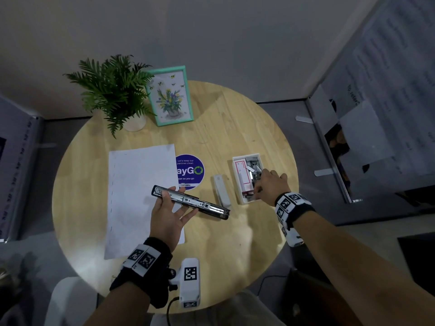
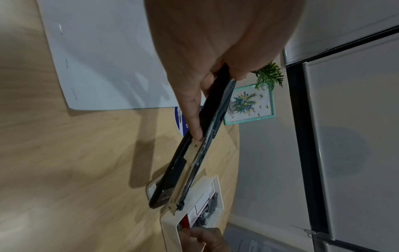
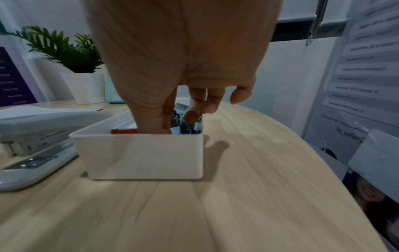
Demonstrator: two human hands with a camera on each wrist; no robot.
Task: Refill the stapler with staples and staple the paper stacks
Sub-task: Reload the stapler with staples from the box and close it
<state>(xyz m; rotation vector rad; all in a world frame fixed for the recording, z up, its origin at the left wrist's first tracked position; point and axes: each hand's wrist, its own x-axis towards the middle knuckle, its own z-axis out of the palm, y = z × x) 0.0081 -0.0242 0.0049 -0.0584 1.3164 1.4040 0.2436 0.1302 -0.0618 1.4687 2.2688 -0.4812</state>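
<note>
My left hand (image 1: 174,201) holds a black stapler (image 1: 190,202) above the round wooden table (image 1: 223,250), its metal staple channel facing up. In the left wrist view the thumb and fingers (image 2: 194,119) grip the black stapler (image 2: 194,162) along its length. My right hand (image 1: 261,184) reaches into a white box (image 1: 244,201) of loose staple strips (image 1: 255,169) and a red-and-white staple carton (image 1: 242,177). The thumb dips behind the box wall (image 3: 140,156), its tip hidden; the curled fingertips (image 3: 192,116) hover over the staples (image 3: 187,129), pinching nothing visible. A white paper stack (image 1: 141,196) lies under my left hand.
A light grey stapler (image 1: 221,190) lies shut between the black stapler and the box. A purple round sticker (image 1: 190,171), a potted plant (image 1: 113,90) and a teal picture frame (image 1: 170,95) sit further back. The table's right edge runs close behind the box.
</note>
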